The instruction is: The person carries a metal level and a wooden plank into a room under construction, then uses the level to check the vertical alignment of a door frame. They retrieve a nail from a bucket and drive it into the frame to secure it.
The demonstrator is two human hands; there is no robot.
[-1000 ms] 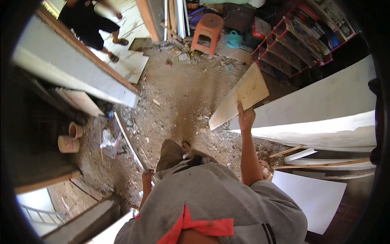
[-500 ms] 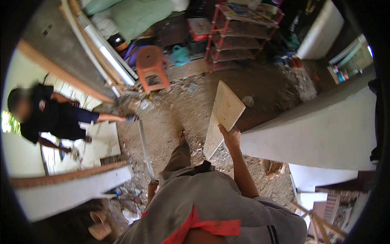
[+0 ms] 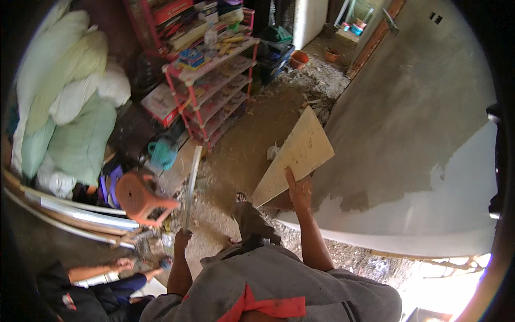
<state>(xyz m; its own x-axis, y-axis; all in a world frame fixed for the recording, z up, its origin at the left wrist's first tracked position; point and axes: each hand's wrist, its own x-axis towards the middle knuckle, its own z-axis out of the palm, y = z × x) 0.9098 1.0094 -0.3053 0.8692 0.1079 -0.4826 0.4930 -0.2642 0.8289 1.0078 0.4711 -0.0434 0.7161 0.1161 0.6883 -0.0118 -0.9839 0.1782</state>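
Note:
My right hand [image 3: 301,194] grips a cream, flat triangular piece of board [image 3: 296,155] by its edge, with fingers laid over its face. The board tilts upward, its narrow end low near my leg, close to the partly grey wall [image 3: 386,150]. My left hand [image 3: 183,239] is closed around the lower end of a long, thin pale strip [image 3: 192,185], which stands nearly upright in front of me. I cannot tell what the strip is made of.
An orange plastic stool [image 3: 140,198] stands at the left, near a teal basket [image 3: 162,154]. Ahead is a cluttered pink shelf rack [image 3: 214,99]. Stuffed sacks [image 3: 80,134] lie above long poles [image 3: 80,212]. Rubble [image 3: 316,78] covers the far floor. Another person [image 3: 96,290] is at lower left.
My view has turned to the right, so the rack, stool and other person appear further left and the wall faces me more. Both hands keep hold of the board and the strip.

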